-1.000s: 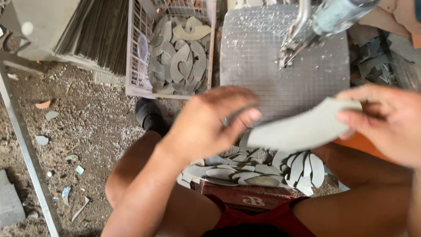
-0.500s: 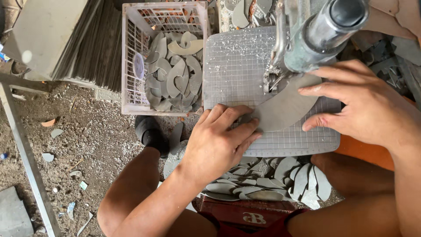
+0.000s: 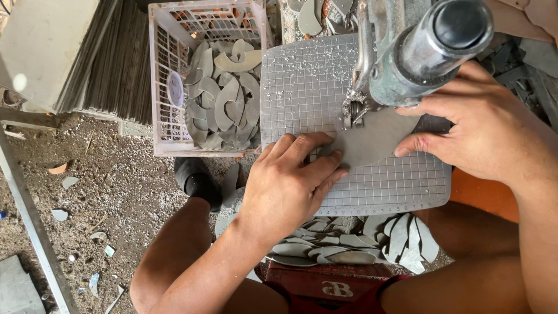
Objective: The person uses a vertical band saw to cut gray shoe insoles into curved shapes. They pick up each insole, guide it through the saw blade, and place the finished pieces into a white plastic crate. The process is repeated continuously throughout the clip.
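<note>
A flat grey curved piece [image 3: 372,139] lies on the gridded grey table [image 3: 302,87] of a cutting machine, under the machine's metal head [image 3: 418,52]. My left hand [image 3: 288,186] presses the piece's left end down with its fingertips. Over on the other side, my right hand [image 3: 482,131] holds the right end flat against the table. The cutting point [image 3: 353,110] meets the piece's upper edge, with dust around it.
A white plastic crate [image 3: 165,87] of cut grey curved pieces stands left of the table. More cut pieces [image 3: 343,247] lie heaped below the table between my knees. A stack of grey sheets [image 3: 116,64] sits at upper left. The dirt floor [image 3: 99,197] is littered with shards.
The curved piece went from being held in the air in both hands to lying flat on the gridded table under the machine head, with both hands pressing on it.
</note>
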